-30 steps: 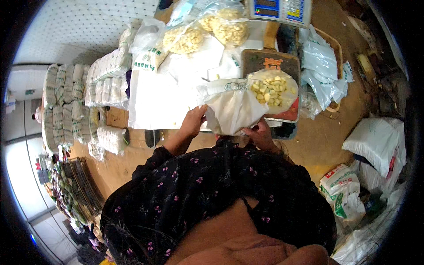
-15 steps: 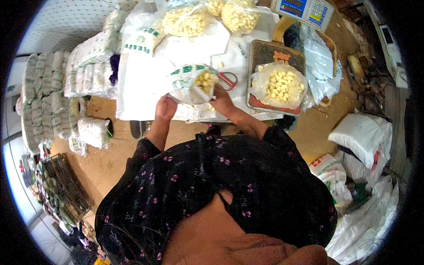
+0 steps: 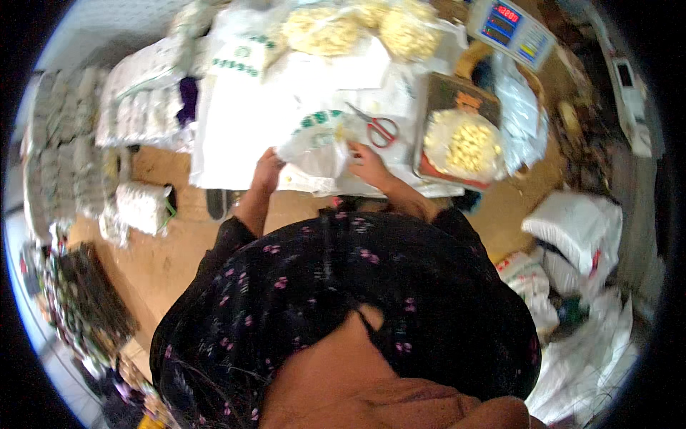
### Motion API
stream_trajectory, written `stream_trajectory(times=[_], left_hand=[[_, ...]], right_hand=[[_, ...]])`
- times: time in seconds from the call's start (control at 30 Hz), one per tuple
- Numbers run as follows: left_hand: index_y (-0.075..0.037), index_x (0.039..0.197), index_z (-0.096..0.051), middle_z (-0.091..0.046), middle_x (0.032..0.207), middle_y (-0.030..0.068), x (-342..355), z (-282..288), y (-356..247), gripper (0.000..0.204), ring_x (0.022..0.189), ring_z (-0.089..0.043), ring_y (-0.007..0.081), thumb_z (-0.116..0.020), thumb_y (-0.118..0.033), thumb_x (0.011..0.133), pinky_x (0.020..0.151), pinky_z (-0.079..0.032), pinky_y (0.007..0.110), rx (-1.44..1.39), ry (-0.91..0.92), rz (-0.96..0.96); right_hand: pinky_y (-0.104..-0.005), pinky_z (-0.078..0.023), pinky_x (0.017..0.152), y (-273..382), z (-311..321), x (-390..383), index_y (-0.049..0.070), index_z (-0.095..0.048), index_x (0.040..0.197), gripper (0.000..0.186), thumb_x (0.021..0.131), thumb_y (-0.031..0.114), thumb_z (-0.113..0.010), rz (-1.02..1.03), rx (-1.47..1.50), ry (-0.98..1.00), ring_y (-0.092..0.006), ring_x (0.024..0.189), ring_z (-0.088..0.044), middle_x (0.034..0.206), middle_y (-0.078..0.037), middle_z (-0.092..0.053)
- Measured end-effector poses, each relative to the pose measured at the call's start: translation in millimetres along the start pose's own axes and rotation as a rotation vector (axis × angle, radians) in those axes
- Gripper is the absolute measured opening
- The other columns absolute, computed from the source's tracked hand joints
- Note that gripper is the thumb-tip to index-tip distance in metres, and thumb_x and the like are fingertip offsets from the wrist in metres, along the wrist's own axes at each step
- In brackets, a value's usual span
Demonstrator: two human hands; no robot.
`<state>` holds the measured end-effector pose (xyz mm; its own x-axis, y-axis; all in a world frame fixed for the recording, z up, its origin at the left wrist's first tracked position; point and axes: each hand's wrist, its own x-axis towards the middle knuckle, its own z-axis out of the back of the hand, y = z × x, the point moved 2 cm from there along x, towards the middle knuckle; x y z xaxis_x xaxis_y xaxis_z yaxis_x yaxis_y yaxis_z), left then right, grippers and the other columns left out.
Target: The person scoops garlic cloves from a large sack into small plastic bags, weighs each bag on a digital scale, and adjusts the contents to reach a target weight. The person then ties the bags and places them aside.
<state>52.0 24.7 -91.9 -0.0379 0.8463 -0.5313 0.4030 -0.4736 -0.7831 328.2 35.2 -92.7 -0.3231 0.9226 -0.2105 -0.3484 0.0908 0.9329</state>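
Seen from above, looking down past a dark floral-print garment (image 3: 343,314) filling the near half of the view. Beyond it, a tabletop (image 3: 236,136) covered with white sheeting, stretching across the far middle. On bare floor (image 3: 164,250) to the left, rows of packed white bundles (image 3: 68,150), one lying loose near the tabletop's left corner. To the right, crumpled white sacks (image 3: 579,236) heaped on the floor. At the far edge of the tabletop, clear bags of pale yellow pieces (image 3: 357,28), and at far right an electronic scale (image 3: 511,28) with a lit red display. Right of centre, a dark tray (image 3: 443,96) carrying an open bag of the same pale yellow pieces (image 3: 464,146). In the middle of the tabletop, just beyond both hands, a small white plastic bag with green print (image 3: 318,146), bunched and slightly raised. Left hand (image 3: 268,171) at the bag's near left edge, fingers curled onto the plastic, grip closed on it. Right hand (image 3: 368,164) at the bag's right side, fingers pinching the plastic there, grip likewise grasping the bag. Just beyond the right hand, red-handled scissors (image 3: 379,127) lying flat on the sheeting, between bag and tray, apart from the hand.
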Motion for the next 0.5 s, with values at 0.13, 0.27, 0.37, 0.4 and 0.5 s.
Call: stream_trajectory(times=[0.13, 0.27, 0.37, 0.4, 0.5], left_hand=[[0.0, 0.088, -0.055, -0.054, 0.079, 0.0025, 1.9, 14.0, -10.1, 0.019, 0.074, -0.049, 0.0136, -0.05, 0.002, 0.07, 0.071, -0.04, 0.024, 0.129, 0.007, 0.003], [-0.001, 0.09, -0.056, -0.057, 0.079, 0.0039, -2.6, 17.0, -37.3, 0.019, 0.076, -0.052, 0.0151, -0.05, -0.001, 0.072, 0.071, -0.042, 0.026, 0.4, 0.0, -0.037], [-0.001, 0.095, -0.056, -0.06, 0.086, 0.0077, -1.6, -0.2, -55.9, 0.02, 0.085, -0.056, 0.0177, -0.05, -0.003, 0.076, 0.076, -0.045, 0.029, 0.841, -0.11, -0.266], [-0.001, 0.098, -0.055, -0.06, 0.09, 0.0094, -4.8, -18.1, -65.1, 0.02, 0.089, -0.057, 0.019, -0.05, -0.003, 0.078, 0.078, -0.045, 0.031, 0.94, -0.171, -0.371], [-0.001, 0.101, -0.054, -0.059, 0.092, 0.0095, -32.0, -125.5, -112.6, 0.022, 0.087, -0.057, 0.0187, -0.044, 0.001, 0.081, 0.079, -0.045, 0.029, 0.91, -0.043, -0.556]], right_hand=[[-0.0319, -0.044, 0.084, -0.9, 42.2, -34.4, 0.0, -0.05, 0.116, 0.045, 0.077, 0.016, -0.063, -0.009, 0.145, -0.006, -0.0193, 0.095, -0.056, 0.106, -0.01, -0.057], [-0.0266, -0.046, 0.077, 12.1, 115.9, -70.2, 0.001, -0.053, 0.111, 0.034, 0.079, 0.011, -0.061, -0.164, 0.134, -0.108, -0.0112, 0.083, -0.055, 0.094, -0.005, -0.06], [-0.0234, -0.045, 0.073, 8.8, 171.8, -85.9, 0.001, -0.056, 0.105, 0.025, 0.082, 0.009, -0.059, -0.187, 0.127, -0.314, -0.0088, 0.077, -0.054, 0.087, -0.003, -0.06], [-0.0224, -0.045, 0.07, 9.1, 187.8, -88.1, 0.0, -0.057, 0.1, 0.02, 0.084, 0.011, -0.058, -0.134, 0.045, -0.385, -0.0081, 0.075, -0.053, 0.084, -0.002, -0.059], [-0.0236, -0.044, 0.063, -28.6, 225.0, -101.2, 0.001, -0.057, 0.097, 0.017, 0.084, 0.011, -0.057, -0.221, 0.03, -0.5, -0.0098, 0.067, -0.053, 0.08, -0.003, -0.059]])
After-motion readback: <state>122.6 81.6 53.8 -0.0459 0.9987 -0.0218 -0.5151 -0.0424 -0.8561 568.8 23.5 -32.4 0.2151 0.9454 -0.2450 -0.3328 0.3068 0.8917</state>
